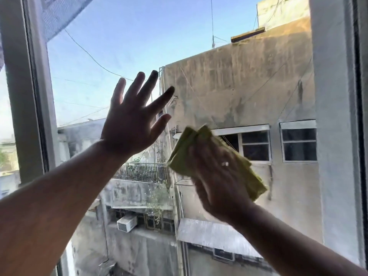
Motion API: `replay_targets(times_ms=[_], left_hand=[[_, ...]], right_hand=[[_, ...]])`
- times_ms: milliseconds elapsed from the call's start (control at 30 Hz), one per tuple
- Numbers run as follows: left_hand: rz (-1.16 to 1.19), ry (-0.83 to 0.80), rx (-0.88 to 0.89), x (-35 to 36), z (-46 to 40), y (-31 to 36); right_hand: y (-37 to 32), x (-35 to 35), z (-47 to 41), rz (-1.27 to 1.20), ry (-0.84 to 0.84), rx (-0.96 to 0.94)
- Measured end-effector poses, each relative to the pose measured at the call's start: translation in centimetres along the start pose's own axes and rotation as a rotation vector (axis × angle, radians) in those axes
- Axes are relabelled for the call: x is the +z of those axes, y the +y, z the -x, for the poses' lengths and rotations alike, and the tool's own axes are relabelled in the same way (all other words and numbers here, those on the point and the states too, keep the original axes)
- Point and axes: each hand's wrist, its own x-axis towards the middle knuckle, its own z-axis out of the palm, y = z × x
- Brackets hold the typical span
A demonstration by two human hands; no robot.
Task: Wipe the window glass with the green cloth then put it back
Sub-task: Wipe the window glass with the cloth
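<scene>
Both arms were raised, one hand spread and one hand gripping.

The left hand (133, 124) was held up with its back to the camera, fingers (147, 84) splayed wide and pointing up and to the right, thumb apart from them, the bare forearm rising from the lower left. The right hand (218, 176) was blurred, its back also to the camera, fingers closed over the green cloth (186, 154), a ring (225, 163) on one finger, the bare forearm entering from the lower right.
</scene>
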Motion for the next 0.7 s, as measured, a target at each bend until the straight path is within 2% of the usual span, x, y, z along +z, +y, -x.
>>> replay_targets(times_ms=[67, 100, 133, 200, 233, 267, 300, 367, 433, 467, 500, 600, 633, 667, 700], left_hand=[[-0.009, 0.012, 0.007, 0.0, 0.2, 0.0], [-0.017, 0.015, 0.009, 0.0, 0.3, -0.1], [-0.018, 0.015, 0.006, 0.1, 0.3, 0.0], [-0.012, 0.017, -0.003, 0.1, 0.1, 0.1], [-0.016, 0.016, -0.006, 0.2, 0.0, 0.1], [-0.021, 0.013, -0.006, 0.2, 0.0, 0.1], [-0.024, 0.011, -0.002, 0.2, 0.0, 0.1], [-0.030, 0.005, 0.008, 0.2, 0.1, 0.0], [-0.038, -0.003, 0.009, 0.2, 0.1, -0.1], [-0.038, -0.004, 0.006, 0.2, 0.1, -0.1], [-0.038, -0.007, 0.004, 0.2, 0.0, 0.0], [-0.051, -0.018, 0.000, 0.1, -0.1, 0.0], [-0.055, -0.027, 0.002, 0.1, -0.1, 0.1], [-0.057, -0.040, 0.004, 0.1, -0.1, 0.2], [-0.057, -0.050, 0.001, 0.0, -0.1, 0.3]], right_hand=[[1.7, -1.0, 0.3, 0.010, -0.109, -0.331], [3.9, -1.9, -0.5, 0.020, -0.087, -0.349], [6.1, -2.8, -1.5, 0.011, -0.046, -0.236], [8.7, -4.3, -3.3, -0.059, 0.105, 0.143], [8.1, -4.0, -3.2, -0.067, 0.158, 0.282], [6.2, -2.9, -2.3, -0.062, 0.169, 0.344], [4.0, -1.7, -0.8, -0.055, 0.134, 0.306], [0.8, -0.7, 2.2, -0.052, -0.046, 0.002], [3.1, -1.7, 3.2, 0.007, -0.138, -0.227], [5.3, -2.4, 3.2, 0.038, -0.115, -0.188], [7.5, -3.1, 3.3, 0.055, -0.042, -0.032], [10.8, -4.4, 4.2, 0.028, 0.208, 0.604], [9.5, -3.7, 4.9, 0.015, 0.232, 0.695], [7.3, -2.8, 5.7, -0.006, 0.226, 0.687], [4.9, -2.0, 6.5, -0.028, 0.201, 0.567]])
